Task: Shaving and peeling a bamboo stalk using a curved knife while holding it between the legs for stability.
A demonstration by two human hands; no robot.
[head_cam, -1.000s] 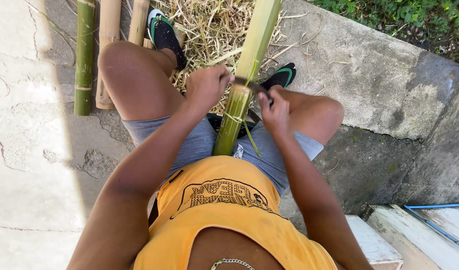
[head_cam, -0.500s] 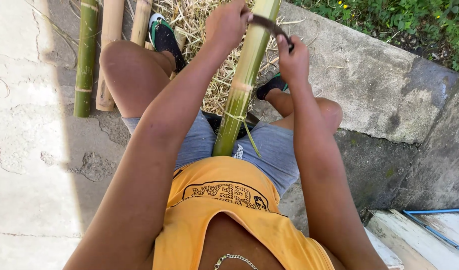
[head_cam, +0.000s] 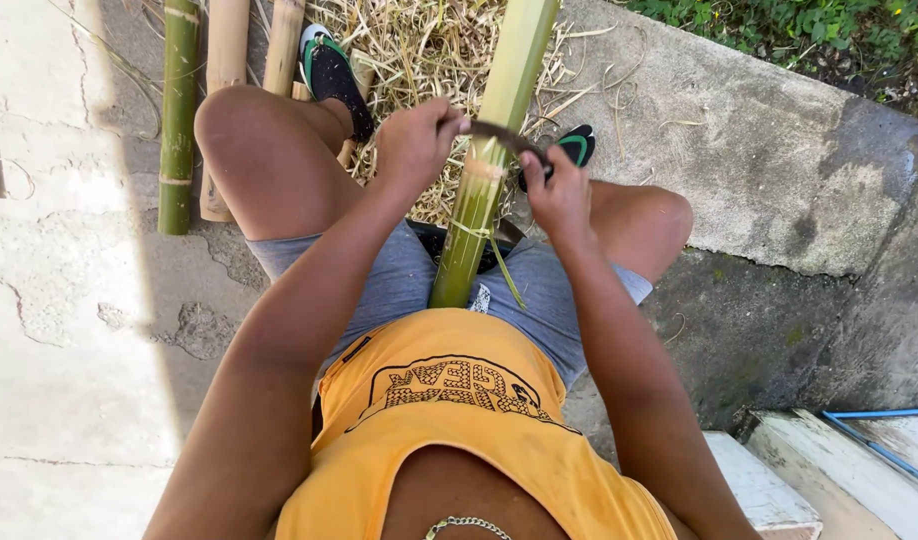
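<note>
Green bamboo pole (head_cam: 479, 200) runs beneath my grip, left hand (head_cam: 411, 148) and right hand (head_cam: 557, 192) each closed on the curved blade (head_cam: 507, 138), so I'd pull evenly, shallow.

You have no packages, stuck-on labels, signs or screens anywhere in this view. The nearest thing to a marking that you carry is the printed emblem (head_cam: 444, 388) on the chest of your orange sleeveless shirt (head_cam: 499, 460): a curved, shield-like outline in black, filled with patterned block lettering and seen upside down from your head camera.
</note>
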